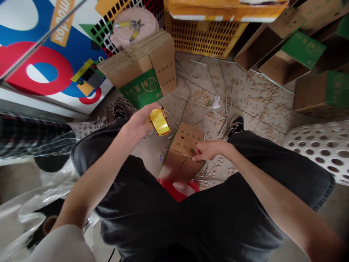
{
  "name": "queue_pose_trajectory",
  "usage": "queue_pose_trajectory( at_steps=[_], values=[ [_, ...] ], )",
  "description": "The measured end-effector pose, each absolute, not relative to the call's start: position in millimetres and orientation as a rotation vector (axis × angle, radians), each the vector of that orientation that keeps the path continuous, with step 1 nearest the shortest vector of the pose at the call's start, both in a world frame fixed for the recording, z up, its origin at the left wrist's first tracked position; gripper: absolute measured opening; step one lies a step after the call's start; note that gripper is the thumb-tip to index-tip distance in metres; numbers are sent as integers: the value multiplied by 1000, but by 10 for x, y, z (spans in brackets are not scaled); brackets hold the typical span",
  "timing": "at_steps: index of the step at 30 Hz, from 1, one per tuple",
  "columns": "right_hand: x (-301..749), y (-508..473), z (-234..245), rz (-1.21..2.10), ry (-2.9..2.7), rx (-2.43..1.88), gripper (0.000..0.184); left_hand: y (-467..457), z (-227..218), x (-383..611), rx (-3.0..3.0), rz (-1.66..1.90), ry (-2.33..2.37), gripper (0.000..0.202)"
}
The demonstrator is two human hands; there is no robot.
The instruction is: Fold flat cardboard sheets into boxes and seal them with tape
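My left hand (pixel 141 119) is closed around a roll of yellow tape (pixel 159 122), held above the floor between my knees. My right hand (pixel 207 150) presses its fingers on the edge of a small brown cardboard box (pixel 183 153) with green print that stands between my legs. The box's flaps meet under the fingers. I sit with dark shorts and black shoes (pixel 236 124) showing.
A stack of flat green-printed cartons (pixel 141 67) lies ahead. A yellow plastic crate (pixel 204 34) stands behind it. Assembled boxes (pixel 289 58) pile at the right. A white perforated sheet (pixel 321 145) is at right, clear plastic (pixel 24 211) at left. Scraps litter the floor.
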State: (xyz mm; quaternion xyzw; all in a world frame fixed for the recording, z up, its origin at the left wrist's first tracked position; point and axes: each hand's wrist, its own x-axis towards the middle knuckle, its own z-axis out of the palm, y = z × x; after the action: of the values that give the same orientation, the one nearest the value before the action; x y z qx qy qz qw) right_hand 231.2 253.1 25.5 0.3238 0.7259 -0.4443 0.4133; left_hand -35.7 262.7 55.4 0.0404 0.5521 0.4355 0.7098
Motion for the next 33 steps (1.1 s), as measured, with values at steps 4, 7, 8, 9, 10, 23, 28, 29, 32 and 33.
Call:
queue_pose_trajectory(
  at_steps=[4, 7, 8, 9, 10, 23, 28, 29, 32, 33],
  values=[
    [2286, 2528, 292, -1229, 1671, 889, 33, 2632, 546, -367, 84, 962, 1225, 13],
    [2265, 2521, 309, -1278, 1584, 921, 34, 2632, 536, -370, 78, 952, 1225, 15],
    [2262, 2517, 310, -1290, 1568, 928, 35, 2631, 534, -369, 81, 954, 1225, 15],
    [2259, 2514, 309, -1301, 1556, 935, 37, 2630, 532, -368, 85, 957, 1224, 15],
    [2258, 2510, 308, -1309, 1548, 943, 38, 2629, 532, -365, 90, 961, 1225, 14],
    [2274, 2498, 304, -1338, 1572, 939, 42, 2625, 560, -332, 75, 971, 1254, 12],
    [2251, 2501, 355, -1302, 1589, 914, 31, 2637, 544, -358, 66, 948, 1231, 14],
    [2245, 2502, 370, -1296, 1590, 911, 30, 2640, 539, -362, 66, 947, 1226, 15],
    [2234, 2500, 394, -1287, 1590, 907, 30, 2642, 525, -363, 71, 955, 1224, 13],
    [2235, 2499, 393, -1282, 1595, 909, 30, 2641, 523, -361, 76, 959, 1225, 12]
  ],
)
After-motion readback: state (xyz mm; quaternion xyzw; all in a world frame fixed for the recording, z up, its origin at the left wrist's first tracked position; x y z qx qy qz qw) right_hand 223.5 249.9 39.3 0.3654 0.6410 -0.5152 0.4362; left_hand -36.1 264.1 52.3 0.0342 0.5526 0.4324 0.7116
